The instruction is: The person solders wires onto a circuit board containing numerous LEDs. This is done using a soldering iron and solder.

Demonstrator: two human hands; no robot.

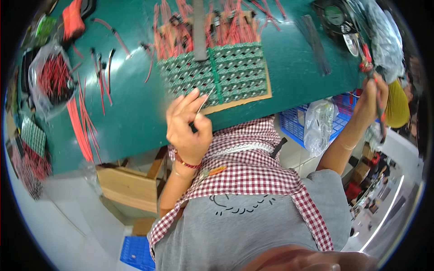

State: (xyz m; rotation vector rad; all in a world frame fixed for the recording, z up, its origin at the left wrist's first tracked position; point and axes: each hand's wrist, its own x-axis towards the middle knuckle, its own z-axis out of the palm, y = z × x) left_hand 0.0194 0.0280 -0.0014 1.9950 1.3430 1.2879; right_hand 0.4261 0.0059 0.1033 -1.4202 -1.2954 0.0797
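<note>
left hand (187, 128): thumb and index finger close together, pinching a thin silvery wire (206, 101), other fingers bent. wire slants up across the near edge of a wide green circuit-board panel (239, 67) with rows of small parts; can't tell if its tip touches. panel lies flat on a brown cardboard sheet (270, 90), near the front edge of a glossy green tabletop (135, 122). flat grey bar (199, 31) lies over the panel's far part; thin red wires (230, 34) bunch along the far edge.

right hand (374, 92): out at the table's right side, well apart from the panel, fingers wrapped around a long slim red-and-black tool (366, 54); exact grip blurred. near it, a black device with a round face (334, 16) and a cloudy plastic bag (384, 40).

elsewhere: clear bag of red wires (35, 86) and flat bundle of long red wires (79, 131) at left, sheaf of thin dark strands (314, 45) right of the panel, blue plastic basket (291, 124) below the table edge.
</note>
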